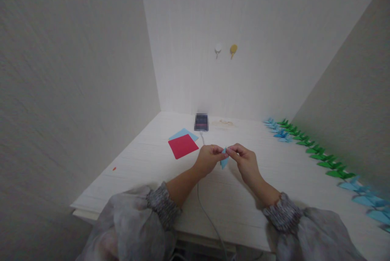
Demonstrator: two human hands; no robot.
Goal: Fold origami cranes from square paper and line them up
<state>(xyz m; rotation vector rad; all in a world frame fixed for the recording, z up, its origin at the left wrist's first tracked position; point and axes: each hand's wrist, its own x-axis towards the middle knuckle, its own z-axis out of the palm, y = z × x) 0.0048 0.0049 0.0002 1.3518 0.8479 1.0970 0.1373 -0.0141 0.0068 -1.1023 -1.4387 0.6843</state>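
Note:
Between my two hands is a small piece of folded light-blue paper (224,161), held a little above the white table, its pointed end hanging down. My left hand (209,159) pinches it from the left between thumb and fingers. From the right, my right hand (243,157) grips its upper edge with thumb and fingertips. The fingers cover the top of the paper, so its full shape cannot be made out. Left of my hands, a red paper square (183,146) lies partly over a light-blue paper sheet (184,134).
Folded green paper cranes (317,153) and blue paper cranes (365,196) line the right side of the table (146,163). A blurred-out device (201,122) stands by the back wall, its cable (205,212) running to the front edge. Two hooks (233,48) hang on the wall.

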